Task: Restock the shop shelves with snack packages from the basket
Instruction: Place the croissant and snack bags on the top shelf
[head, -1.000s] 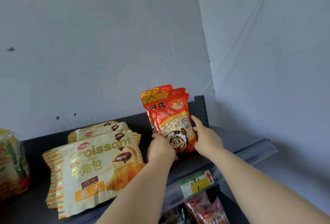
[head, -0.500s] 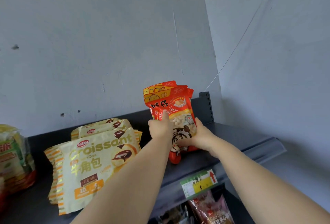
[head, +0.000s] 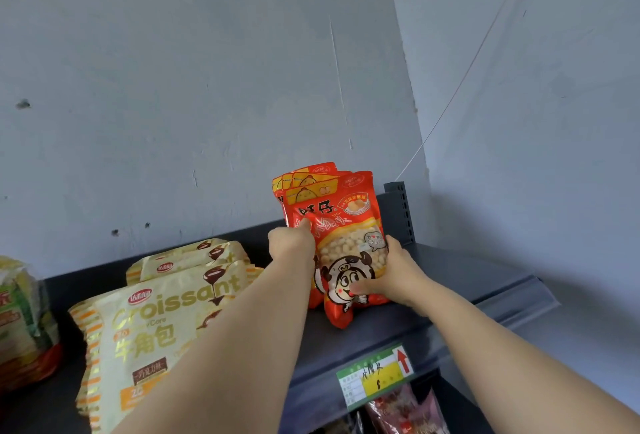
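Several red snack bags (head: 349, 225) with a cartoon face stand upright in a bunch on the dark grey top shelf (head: 460, 271). My left hand (head: 292, 243) grips the bunch on its left side, fingers curled into the packs. My right hand (head: 394, 274) holds the front bag from the right, thumb across the cartoon face. The front bag's lower corner hangs forward of the others. The basket is out of view.
Cream croissant packs (head: 166, 316) lie stacked left of the red bags. More packets (head: 20, 322) sit at the far left edge. A green and yellow price tag (head: 375, 374) is on the shelf lip, dark snack packs (head: 405, 409) below. Walls close in behind and right.
My left hand rose from the bags' base to their left side. My right hand slid under and around the front bag. The bunch shifted slightly toward the shelf front.
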Action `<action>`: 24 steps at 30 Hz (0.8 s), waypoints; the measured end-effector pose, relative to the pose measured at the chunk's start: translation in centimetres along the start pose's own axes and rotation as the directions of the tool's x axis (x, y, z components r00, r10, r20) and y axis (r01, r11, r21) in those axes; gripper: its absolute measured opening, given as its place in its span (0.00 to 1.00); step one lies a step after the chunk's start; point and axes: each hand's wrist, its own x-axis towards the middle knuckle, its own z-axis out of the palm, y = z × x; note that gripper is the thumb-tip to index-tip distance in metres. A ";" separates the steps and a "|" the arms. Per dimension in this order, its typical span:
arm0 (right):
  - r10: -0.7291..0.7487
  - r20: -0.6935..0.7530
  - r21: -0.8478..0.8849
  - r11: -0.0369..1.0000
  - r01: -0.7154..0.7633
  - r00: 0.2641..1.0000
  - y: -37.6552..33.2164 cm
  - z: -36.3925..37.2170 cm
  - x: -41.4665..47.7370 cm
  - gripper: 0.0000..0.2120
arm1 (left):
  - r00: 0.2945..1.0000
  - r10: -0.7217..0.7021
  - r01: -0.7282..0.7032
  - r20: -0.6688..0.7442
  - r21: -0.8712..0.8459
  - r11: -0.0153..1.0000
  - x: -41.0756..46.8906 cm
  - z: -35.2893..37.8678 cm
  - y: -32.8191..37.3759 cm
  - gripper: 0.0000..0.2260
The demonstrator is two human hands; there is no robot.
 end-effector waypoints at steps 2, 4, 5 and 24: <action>0.004 0.035 -0.014 1.000 -0.004 0.999 0.5 -0.3 0.4 0.65 | 1.000 0.026 -0.026 0.004 0.018 0.999 0.0 0.4 -0.6 0.18; 0.016 0.051 -0.018 1.000 -0.015 0.999 0.2 -0.6 0.1 0.57 | 0.997 0.072 -0.071 0.029 -0.028 0.997 0.0 0.7 -0.7 0.14; 0.024 0.056 -0.019 1.000 -0.023 0.998 0.3 -0.6 0.1 0.54 | 0.995 0.094 -0.092 0.034 -0.047 0.995 0.0 0.8 -0.5 0.13; -0.037 0.144 0.277 0.961 -0.005 0.989 0.8 0.9 2.1 0.67 | 0.983 0.072 -0.044 0.168 -0.166 0.985 0.0 1.2 -2.1 0.26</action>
